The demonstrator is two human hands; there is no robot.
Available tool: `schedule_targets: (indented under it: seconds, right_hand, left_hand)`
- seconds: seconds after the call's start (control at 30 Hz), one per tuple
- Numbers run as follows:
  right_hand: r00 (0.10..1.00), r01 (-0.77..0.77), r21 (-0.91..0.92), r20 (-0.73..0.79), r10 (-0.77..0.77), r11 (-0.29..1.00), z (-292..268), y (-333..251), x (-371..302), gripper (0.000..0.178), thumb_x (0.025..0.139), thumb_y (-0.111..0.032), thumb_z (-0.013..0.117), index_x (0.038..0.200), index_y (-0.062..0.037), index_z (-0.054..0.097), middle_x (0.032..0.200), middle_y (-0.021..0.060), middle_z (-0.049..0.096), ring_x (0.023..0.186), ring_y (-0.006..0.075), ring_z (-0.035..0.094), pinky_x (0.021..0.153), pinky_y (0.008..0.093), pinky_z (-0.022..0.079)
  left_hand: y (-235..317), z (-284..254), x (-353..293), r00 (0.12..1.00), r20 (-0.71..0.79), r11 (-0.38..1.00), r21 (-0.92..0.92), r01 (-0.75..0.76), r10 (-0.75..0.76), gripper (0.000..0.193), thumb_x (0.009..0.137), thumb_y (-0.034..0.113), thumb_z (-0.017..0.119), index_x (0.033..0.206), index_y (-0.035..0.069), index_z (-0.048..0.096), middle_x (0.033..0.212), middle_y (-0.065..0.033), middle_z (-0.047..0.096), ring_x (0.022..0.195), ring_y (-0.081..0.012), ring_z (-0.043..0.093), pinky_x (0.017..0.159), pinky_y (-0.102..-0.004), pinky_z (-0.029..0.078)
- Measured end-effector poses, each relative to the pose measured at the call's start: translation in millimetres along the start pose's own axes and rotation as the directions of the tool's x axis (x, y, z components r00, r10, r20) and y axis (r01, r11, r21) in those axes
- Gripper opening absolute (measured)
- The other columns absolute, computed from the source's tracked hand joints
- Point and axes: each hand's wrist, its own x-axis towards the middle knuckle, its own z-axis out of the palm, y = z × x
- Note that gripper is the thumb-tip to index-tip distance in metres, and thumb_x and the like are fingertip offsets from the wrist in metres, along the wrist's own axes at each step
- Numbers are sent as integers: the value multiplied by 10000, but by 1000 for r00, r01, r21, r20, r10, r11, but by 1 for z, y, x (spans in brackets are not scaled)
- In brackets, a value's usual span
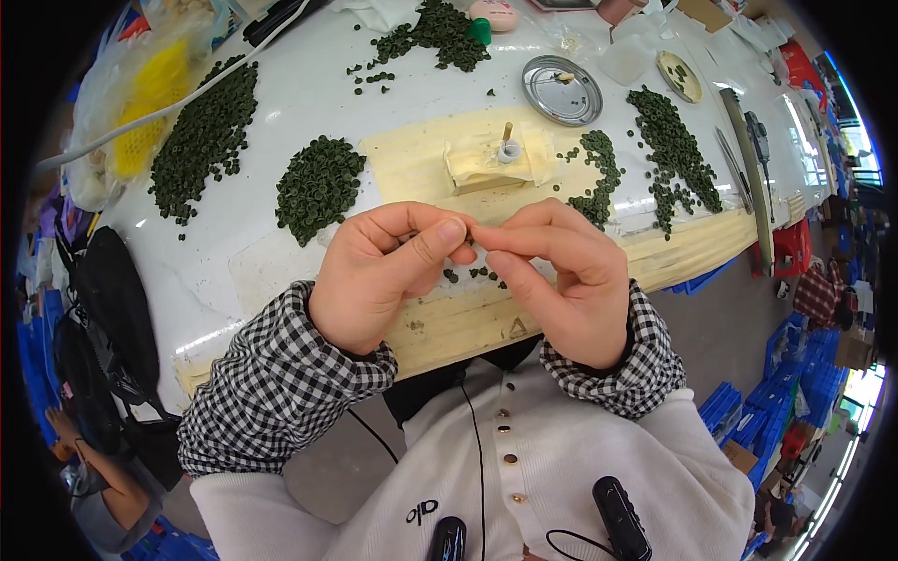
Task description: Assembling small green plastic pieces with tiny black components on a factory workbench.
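Over the near edge of the table, my left hand and my right hand meet at the fingertips. Thumb and forefinger of each are closed in a pinch. What they hold is mostly covered by the fingers and too small to make out. Beneath the fingertips lie several loose small dark green round parts. Just beyond my hands stands a tape-covered block with a white cup-like piece and a thin brown stick upright in it.
Piles of green parts lie left of my hands, farther left, at the back and right. A round metal lid sits behind the block. Tweezers and a long bar lie far right; a black bag is left.
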Motion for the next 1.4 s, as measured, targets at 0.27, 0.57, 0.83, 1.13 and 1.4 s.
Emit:
schedule_targets:
  seconds: [0.27,0.57,0.83,1.13,1.4]
  right_hand:
    - [999,28,37,38,-30,999,-6,3,1,158,735,23,665,883,-24,636,826,71,580,751,155,572,674,258,471]
    - [988,155,-247,12,-157,956,-6,-8,5,200,686,55,690,862,-15,628,812,85,553,729,202,577,633,278,473]
    - [978,200,-321,2,-211,926,-7,-6,4,208,677,57,689,863,-15,631,807,85,561,710,210,585,605,280,480]
    - [983,177,-273,10,-181,945,-7,-4,5,203,706,48,681,892,-28,654,801,83,585,702,192,601,600,271,490]
    - [975,213,-304,2,-223,929,-7,-4,5,192,694,52,693,868,-15,644,795,91,585,681,191,602,583,270,492]
  left_hand:
    - [-1,-2,0,970,223,982,-137,127,-94,196,916,155,549,994,-8,627,779,-36,640,489,-11,328,436,-162,247]
    - [2,0,-1,990,123,998,20,64,-66,156,920,132,526,926,-6,598,807,-68,647,494,-10,335,460,-160,280]
    - [11,7,-3,995,101,981,188,-40,21,158,883,123,583,942,-15,632,852,-65,667,722,-54,513,668,-199,401]
    - [7,9,-2,996,68,972,220,-76,63,121,882,120,569,890,15,629,795,-42,657,521,6,367,466,-160,281]
    - [7,10,-3,996,68,975,209,-75,62,128,884,118,567,895,8,631,763,-27,645,523,7,365,467,-161,274]
